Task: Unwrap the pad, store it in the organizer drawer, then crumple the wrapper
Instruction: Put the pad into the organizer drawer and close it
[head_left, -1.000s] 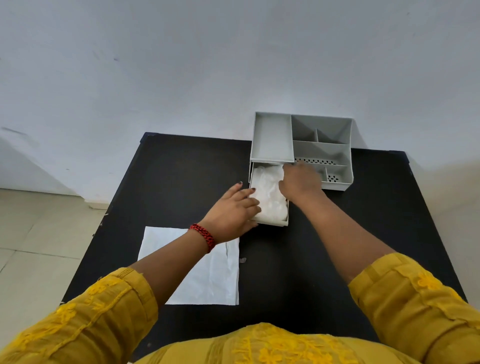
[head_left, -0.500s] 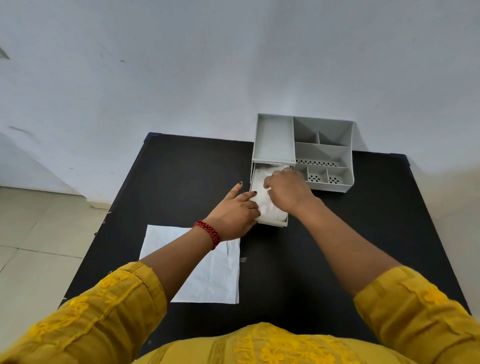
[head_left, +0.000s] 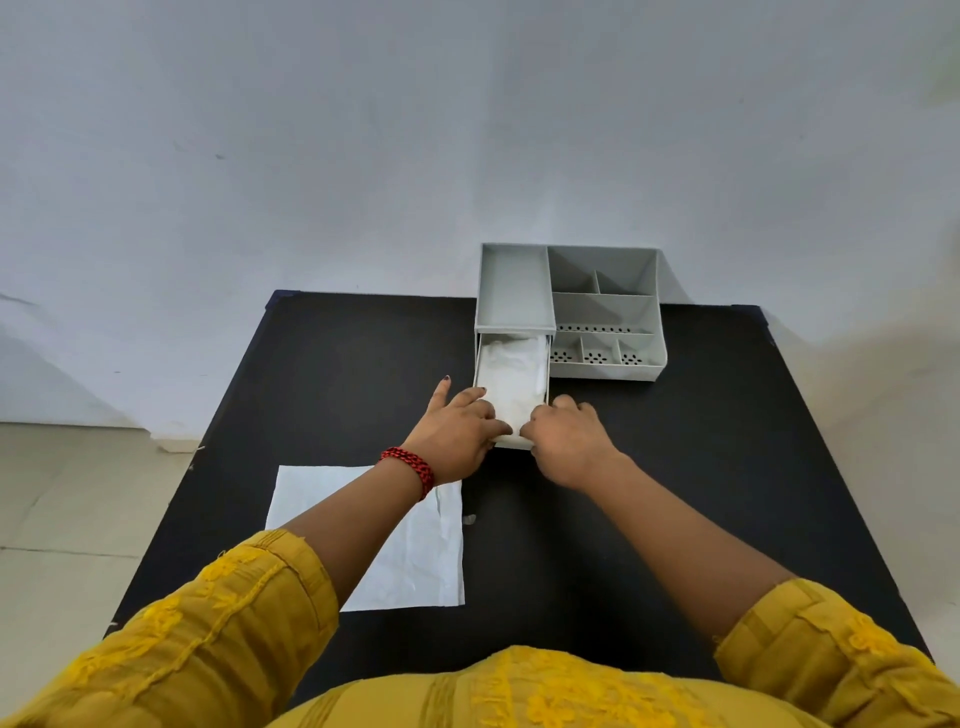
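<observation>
A grey organizer (head_left: 602, 312) stands at the far side of the black table (head_left: 337, 374). Its drawer (head_left: 511, 442) is pulled out toward me. The white pad (head_left: 511, 374) lies flat inside the drawer. My left hand (head_left: 457, 431) holds the drawer's front left corner, index finger stretched forward. My right hand (head_left: 566, 436) grips the front right corner, fingers curled over the edge. The white wrapper (head_left: 410, 551) lies spread flat on the table near me, partly under my left forearm.
The organizer's open compartments (head_left: 602, 280) hold nothing visible. A white wall rises right behind the table. A tiled floor (head_left: 62, 519) lies to the left. A small scrap (head_left: 469, 518) sits beside the wrapper.
My right hand has drawn back out of the drawer, off the pad, and come down to the drawer's front right corner. The left hand stays at the front left corner.
</observation>
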